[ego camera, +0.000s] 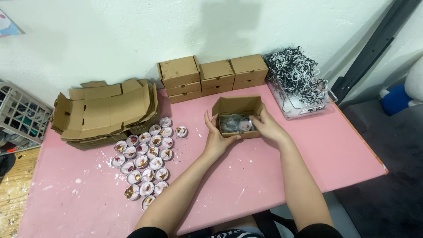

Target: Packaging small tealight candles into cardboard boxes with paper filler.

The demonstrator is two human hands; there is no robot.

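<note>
Both of my hands sit on the small open cardboard box (pixel 236 119) just right of the frame's centre, on the pink table (pixel 273 172). My left hand (pixel 215 137) cups the box's left end wall, fingers curled round it and thumb along the near edge; my right hand (pixel 264 125) comes in from the right, fingertips (pixel 254 119) bent over the rim and down into the box, touching the clear-wrapped contents (pixel 235 124), though I cannot tell whether they pinch anything. The box's long axis runs left to right across the frame, between my two hands, its open top facing up and its lid flap standing at the far side toward the wall. My right hand is the nearer to what lies inside. Rows of small round tins (pixel 147 158) lie well to the left.
</note>
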